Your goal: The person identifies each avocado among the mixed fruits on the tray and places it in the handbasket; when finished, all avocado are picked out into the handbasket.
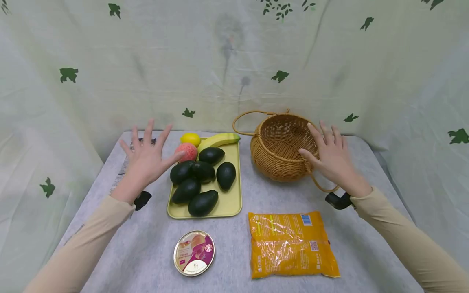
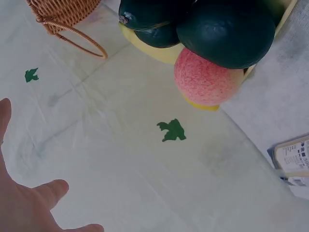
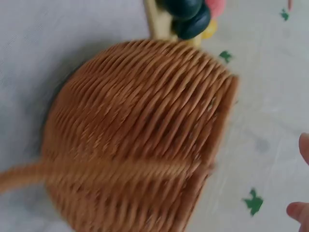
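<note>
My left hand (image 1: 146, 160) is raised with its fingers spread, holding nothing, left of a yellow tray (image 1: 231, 205). On that tray lie several dark green avocados (image 1: 203, 203), a pink peach-like fruit (image 1: 187, 152), a lemon (image 1: 190, 139) and a banana (image 1: 220, 140). The thumb overlaps the peach-like fruit in the head view; whether they touch cannot be told there. My right hand (image 1: 331, 156), fingers extended and also without anything in it, hovers by the right rim of a wicker basket (image 1: 278, 162). The basket's weave (image 3: 130, 121) fills much of the right wrist view.
A round tin (image 1: 194, 253) lies at the front, left of an orange plastic packet (image 1: 289, 246). Behind my left hand is a partly hidden package with printed text (image 2: 294, 157). The basket's handles (image 1: 243, 122) stick out to both sides. A leaf-patterned curtain (image 1: 227, 61) hangs behind the table.
</note>
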Demonstrator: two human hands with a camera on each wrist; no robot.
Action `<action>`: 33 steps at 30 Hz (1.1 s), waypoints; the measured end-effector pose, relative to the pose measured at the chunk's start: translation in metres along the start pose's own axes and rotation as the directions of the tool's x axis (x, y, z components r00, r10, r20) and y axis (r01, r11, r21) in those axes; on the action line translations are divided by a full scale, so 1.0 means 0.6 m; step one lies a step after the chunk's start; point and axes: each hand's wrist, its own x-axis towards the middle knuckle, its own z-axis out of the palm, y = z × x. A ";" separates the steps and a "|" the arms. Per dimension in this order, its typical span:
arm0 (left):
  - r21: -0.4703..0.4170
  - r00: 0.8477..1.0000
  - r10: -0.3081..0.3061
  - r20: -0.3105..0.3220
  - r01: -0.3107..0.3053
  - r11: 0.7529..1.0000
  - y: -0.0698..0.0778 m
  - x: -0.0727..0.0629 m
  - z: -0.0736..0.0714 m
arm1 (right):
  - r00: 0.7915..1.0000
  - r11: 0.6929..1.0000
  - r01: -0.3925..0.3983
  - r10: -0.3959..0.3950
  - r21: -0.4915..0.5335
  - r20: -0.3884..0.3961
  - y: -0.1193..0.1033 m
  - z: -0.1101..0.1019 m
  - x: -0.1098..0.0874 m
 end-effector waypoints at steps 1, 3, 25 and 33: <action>-0.008 1.000 -0.003 0.001 0.004 1.000 -0.001 -0.004 -0.001 | 1.000 1.000 0.020 -0.020 0.020 -0.005 -0.007 0.000 0.002; -0.026 1.000 -0.004 0.005 0.004 1.000 -0.006 -0.012 -0.002 | 0.997 0.994 0.073 -0.071 0.079 -0.024 -0.020 0.003 0.006; -0.711 0.989 0.068 0.132 0.047 0.702 -0.119 -0.153 0.137 | 0.919 0.541 0.177 -0.390 0.822 0.059 -0.172 0.105 0.050; -0.769 0.979 0.122 0.164 0.050 0.638 -0.128 -0.172 0.184 | 0.882 0.374 -0.008 -0.435 0.927 0.183 -0.185 0.168 0.073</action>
